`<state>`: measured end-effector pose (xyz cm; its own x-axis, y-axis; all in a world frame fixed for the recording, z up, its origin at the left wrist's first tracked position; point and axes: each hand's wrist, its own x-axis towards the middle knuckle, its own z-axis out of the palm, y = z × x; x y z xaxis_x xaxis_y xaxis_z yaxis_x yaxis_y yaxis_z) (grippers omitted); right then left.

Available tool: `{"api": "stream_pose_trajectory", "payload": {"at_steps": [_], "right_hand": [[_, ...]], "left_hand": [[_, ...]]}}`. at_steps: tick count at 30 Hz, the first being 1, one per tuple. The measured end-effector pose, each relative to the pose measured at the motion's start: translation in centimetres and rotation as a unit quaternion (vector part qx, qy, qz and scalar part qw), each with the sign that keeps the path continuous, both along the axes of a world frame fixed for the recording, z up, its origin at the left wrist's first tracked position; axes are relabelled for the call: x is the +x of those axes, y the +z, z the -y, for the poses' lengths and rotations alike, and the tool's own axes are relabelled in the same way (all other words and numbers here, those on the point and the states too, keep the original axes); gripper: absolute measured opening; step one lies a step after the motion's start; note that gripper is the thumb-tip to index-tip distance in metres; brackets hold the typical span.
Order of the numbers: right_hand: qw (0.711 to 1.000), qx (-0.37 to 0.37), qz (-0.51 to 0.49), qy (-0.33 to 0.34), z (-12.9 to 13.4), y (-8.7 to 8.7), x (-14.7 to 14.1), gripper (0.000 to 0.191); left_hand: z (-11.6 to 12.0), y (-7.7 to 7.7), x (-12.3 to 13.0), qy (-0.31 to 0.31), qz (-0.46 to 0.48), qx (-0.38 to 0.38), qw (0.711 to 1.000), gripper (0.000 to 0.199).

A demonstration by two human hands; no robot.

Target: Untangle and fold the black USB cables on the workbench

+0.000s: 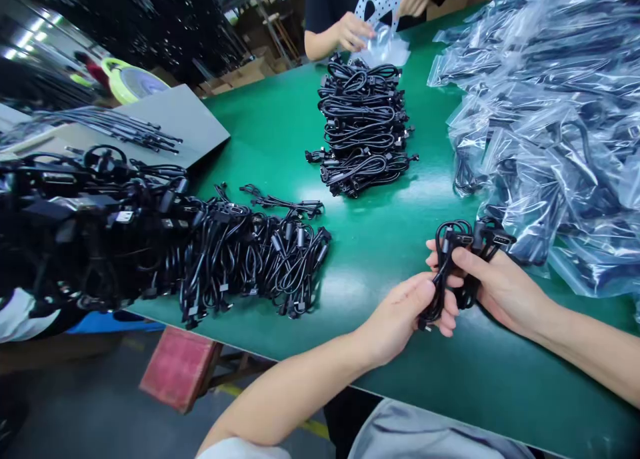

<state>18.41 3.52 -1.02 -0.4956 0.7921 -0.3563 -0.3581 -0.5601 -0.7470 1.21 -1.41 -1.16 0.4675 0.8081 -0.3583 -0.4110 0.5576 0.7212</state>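
Observation:
Close in front of me, over the right part of the green table, both hands hold folded black cables with blocky connectors at their upper ends. My left hand is closed around the lower left part of the bundle, the thumb lying on top. From the right, my right hand grips the upper part, its thumb pressed over the cables just below the connectors. Another coiled piece sits between its fingers and palm. How many cables are held is hard to make out.
Left of my hands lies a long heap of black cables. A neat stack of cable bundles stands mid-table. Clear bags with cables pile up at right. Across the table, a co-worker's hands handle a plastic bag. A red stool stands below.

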Motion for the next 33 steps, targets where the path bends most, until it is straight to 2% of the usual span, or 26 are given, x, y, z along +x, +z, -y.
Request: {"api": "stream_pose_trajectory", "payload": {"at_steps": [3, 6, 9, 11, 13, 15, 18, 23, 29, 33], "right_hand": [[0.999, -0.015, -0.021, 0.021, -0.2, 0.4, 0.0, 0.039], [1.0, -0.01, 0.012, 0.001, -0.5, 0.3, 0.2, 0.035], [0.999, 0.022, 0.039, 0.012, -0.6, 0.0, 0.5, 0.033], [0.997, 0.029, 0.026, 0.066, -0.5, -0.1, 0.5, 0.032], [0.994, 0.019, 0.014, 0.105, -0.2, -0.2, 0.4, 0.03], [0.995, 0.011, 0.027, 0.1, 0.1, -0.2, 0.1, 0.029], [0.996, 0.024, 0.059, 0.068, 0.5, -0.2, -0.1, 0.03], [0.993, 0.036, 0.087, 0.068, 0.6, -0.6, 0.1, 0.028], [0.984, 0.076, 0.129, 0.097, 0.5, -0.8, 0.2, 0.034], [0.979, 0.077, 0.167, 0.086, 1.0, -1.0, 0.2, 0.029]], "left_hand": [[-0.3, 0.4, -0.2, -0.001, -0.031, -0.006, 1.0, 0.055], [-0.8, 1.2, -0.9, 0.002, -0.153, 0.068, 0.986, 0.047], [-1.4, 1.8, -1.6, 0.1, -0.241, 0.15, 0.954, 0.033], [-1.7, 2.0, -1.8, 0.151, -0.216, 0.152, 0.953, 0.025], [-1.9, 1.7, -1.8, 0.134, -0.155, 0.134, 0.97, 0.03], [-2.0, 1.3, -1.8, 0.106, -0.1, 0.121, 0.982, 0.033], [-2.1, 0.9, -1.8, 0.115, -0.065, 0.107, 0.985, 0.032], [-2.3, 1.1, -2.0, 0.112, -0.056, 0.105, 0.987, 0.03], [-2.5, 1.0, -1.8, 0.188, -0.085, 0.111, 0.972, 0.022], [-2.5, 1.0, -1.9, 0.175, -0.064, 0.097, 0.978, 0.025]]}}
